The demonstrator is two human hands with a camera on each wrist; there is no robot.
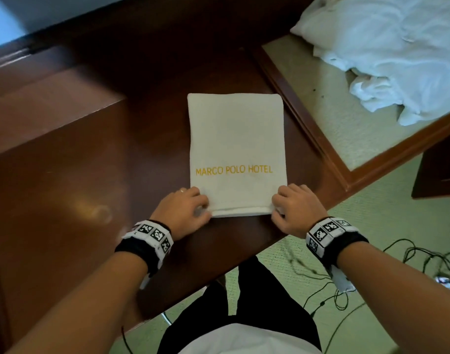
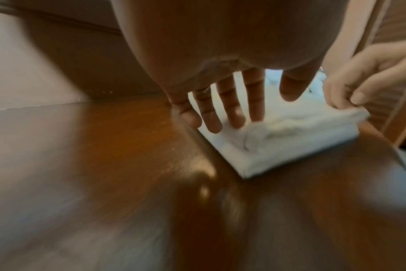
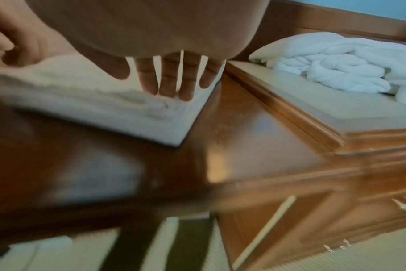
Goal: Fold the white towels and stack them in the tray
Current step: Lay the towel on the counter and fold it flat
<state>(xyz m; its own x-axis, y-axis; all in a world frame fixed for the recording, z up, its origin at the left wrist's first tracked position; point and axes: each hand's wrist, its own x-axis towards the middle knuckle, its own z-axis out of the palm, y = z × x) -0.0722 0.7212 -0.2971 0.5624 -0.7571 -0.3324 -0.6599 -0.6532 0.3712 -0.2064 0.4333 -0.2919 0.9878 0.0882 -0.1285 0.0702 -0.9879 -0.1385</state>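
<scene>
Both hands pinch the near corners of the folded white terry towel (image 1: 236, 149) on the dark wooden table (image 1: 78, 175): left hand (image 1: 184, 209), right hand (image 1: 296, 209).

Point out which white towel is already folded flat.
The towel lettered MARCO POLO HOTEL on the dark table, between both hands; the others lie crumpled in the pile.

dark wooden table (image 1: 91, 162) under a folded white towel (image 1: 236, 139); crumpled towels (image 1: 397, 52) on, seemingly, a tray (image 1: 321, 103)
</scene>
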